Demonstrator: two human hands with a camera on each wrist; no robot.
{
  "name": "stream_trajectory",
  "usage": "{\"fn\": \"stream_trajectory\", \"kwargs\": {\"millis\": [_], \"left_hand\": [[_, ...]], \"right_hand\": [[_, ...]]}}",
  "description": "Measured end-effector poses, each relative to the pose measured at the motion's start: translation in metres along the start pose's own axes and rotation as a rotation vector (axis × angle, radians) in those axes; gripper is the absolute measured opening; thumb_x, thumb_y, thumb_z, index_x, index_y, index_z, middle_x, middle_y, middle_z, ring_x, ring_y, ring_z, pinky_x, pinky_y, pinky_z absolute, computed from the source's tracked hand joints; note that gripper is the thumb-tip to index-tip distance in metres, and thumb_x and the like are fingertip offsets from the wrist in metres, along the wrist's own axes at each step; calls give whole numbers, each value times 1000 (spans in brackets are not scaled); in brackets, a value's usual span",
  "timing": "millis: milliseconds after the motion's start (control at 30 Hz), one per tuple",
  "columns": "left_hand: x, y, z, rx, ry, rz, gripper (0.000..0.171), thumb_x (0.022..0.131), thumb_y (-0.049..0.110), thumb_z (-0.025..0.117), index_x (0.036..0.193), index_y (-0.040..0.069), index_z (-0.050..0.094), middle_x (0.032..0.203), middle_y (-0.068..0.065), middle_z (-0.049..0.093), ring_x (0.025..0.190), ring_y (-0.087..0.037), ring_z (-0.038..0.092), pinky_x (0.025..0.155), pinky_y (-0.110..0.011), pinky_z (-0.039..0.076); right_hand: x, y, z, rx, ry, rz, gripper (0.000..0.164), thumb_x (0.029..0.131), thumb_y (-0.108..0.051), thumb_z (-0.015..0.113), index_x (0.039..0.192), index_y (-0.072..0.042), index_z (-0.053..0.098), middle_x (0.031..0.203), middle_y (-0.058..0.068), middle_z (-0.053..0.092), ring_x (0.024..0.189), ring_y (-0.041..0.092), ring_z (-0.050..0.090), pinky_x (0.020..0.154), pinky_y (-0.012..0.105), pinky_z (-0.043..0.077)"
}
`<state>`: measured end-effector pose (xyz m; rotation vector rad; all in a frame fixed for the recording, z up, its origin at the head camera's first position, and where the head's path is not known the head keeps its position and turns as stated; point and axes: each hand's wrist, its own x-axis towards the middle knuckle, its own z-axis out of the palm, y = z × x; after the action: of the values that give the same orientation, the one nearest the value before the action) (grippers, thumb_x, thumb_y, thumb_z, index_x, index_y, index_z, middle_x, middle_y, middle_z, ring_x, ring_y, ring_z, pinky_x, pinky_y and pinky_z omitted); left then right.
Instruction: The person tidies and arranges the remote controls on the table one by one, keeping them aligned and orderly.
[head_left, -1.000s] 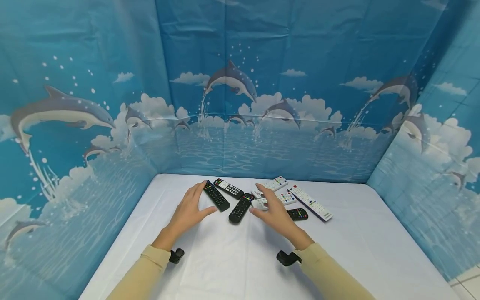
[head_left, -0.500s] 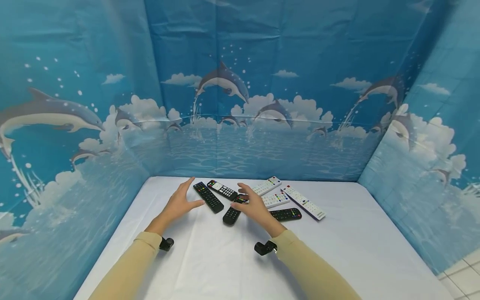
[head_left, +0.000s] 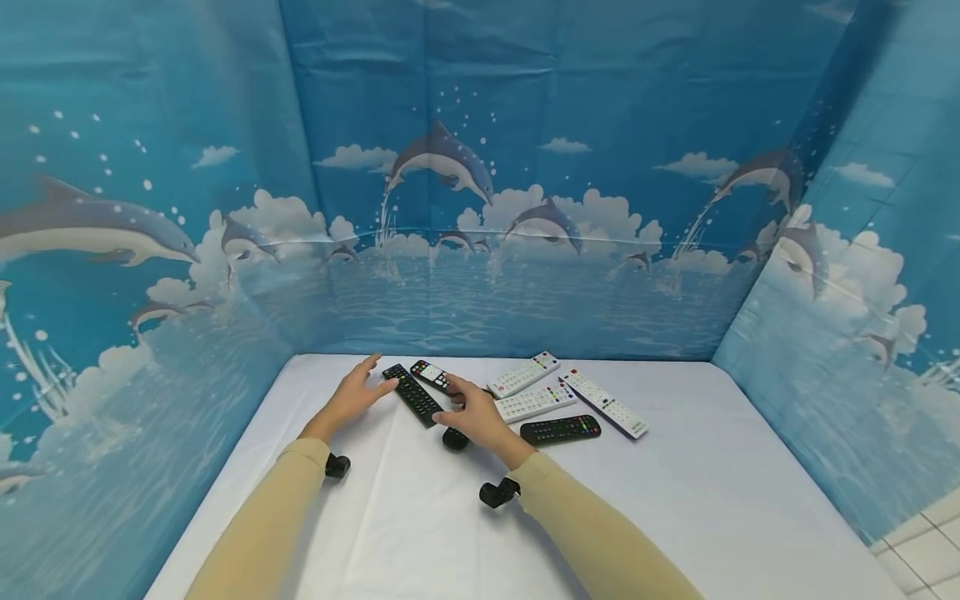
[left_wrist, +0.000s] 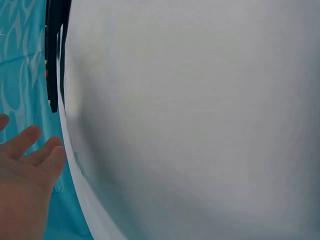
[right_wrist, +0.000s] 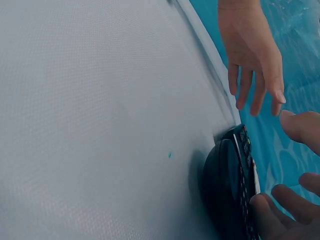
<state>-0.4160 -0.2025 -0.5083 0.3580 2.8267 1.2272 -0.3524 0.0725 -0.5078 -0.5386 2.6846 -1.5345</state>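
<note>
My left hand [head_left: 351, 402] hovers with its fingers spread at the left side of a long black remote control [head_left: 412, 396]. In the left wrist view its fingers extend below a dark remote control [left_wrist: 54, 65]. Fingers loosely bent, my right hand [head_left: 480, 421] is above another black remote control [head_left: 454, 439] and hides most of it. The right wrist view shows this black remote control [right_wrist: 225, 185] close to the fingertips [right_wrist: 260, 202], and the thumb apart from it. Beyond the right hand lies a black remote control with a white button panel [head_left: 429, 372].
Two white remote controls [head_left: 525, 373] lie side by side right of the hands, and a third white remote control [head_left: 606, 406] slants further right. A black remote control [head_left: 561, 429] lies before them. A dolphin-print curtain [head_left: 480, 292] rises behind the white table [head_left: 675, 500].
My right hand has moved left, from over the white remote controls to over the black one, uncovering the black remote control on the right. My left hand has shifted little. The head view has turned slightly right.
</note>
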Motion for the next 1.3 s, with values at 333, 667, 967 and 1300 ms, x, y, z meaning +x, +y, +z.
{"fn": "stream_trajectory", "kwargs": {"millis": [333,667,967,1300], "left_hand": [[18,2,-1,-103,-13,-99,74,100,28,61,161,10,22,157,-27,31,144,-46,29,112,-61,30],[20,-4,9,-158,8,-50,71,96,7,61,159,5,28,152,-26,41,143,-43,33,111,-57,35],[27,-3,14,-12,81,-51,67,88,-3,63,152,-1,41,144,-25,52,137,-41,43,111,-53,36],[34,-3,11,-46,24,-85,67,92,-2,58,155,1,35,148,-19,49,140,-41,39,110,-54,37]], "right_hand": [[8,2,9,-120,-63,-20,79,86,-20,83,152,-5,43,128,16,63,104,26,62,87,40,52],[12,2,12,-232,-67,-18,74,83,-22,85,148,-8,51,116,7,68,90,14,60,77,34,51],[15,-1,21,-395,-57,-45,67,83,-27,86,142,-10,59,118,6,69,103,16,64,86,35,54],[18,2,26,-465,-57,-72,61,82,-30,86,136,-11,65,104,1,69,87,10,59,81,34,51]]}}
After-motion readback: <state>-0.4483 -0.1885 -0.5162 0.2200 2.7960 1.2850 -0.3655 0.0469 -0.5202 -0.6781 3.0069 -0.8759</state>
